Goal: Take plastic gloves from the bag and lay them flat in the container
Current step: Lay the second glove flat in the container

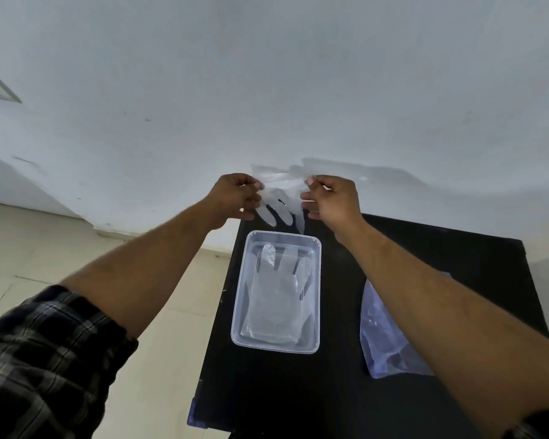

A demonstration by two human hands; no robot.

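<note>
A clear plastic glove (281, 205) hangs in the air, fingers pointing down, stretched between my two hands above the far edge of the table. My left hand (235, 198) pinches its left cuff edge and my right hand (332, 199) pinches the right one. Below them a clear rectangular container (239, 312) sits on the black table, with at least one flat clear glove (276, 299) lying inside, fingers pointing away from me. A bluish transparent bag (382, 337) lies flat to the container's right, partly hidden under my right forearm.
The small black table (457, 258) stands against a white wall (267, 90). Beige tiled floor (76, 248) lies to its left. My plaid sleeve (45, 359) fills the lower left corner.
</note>
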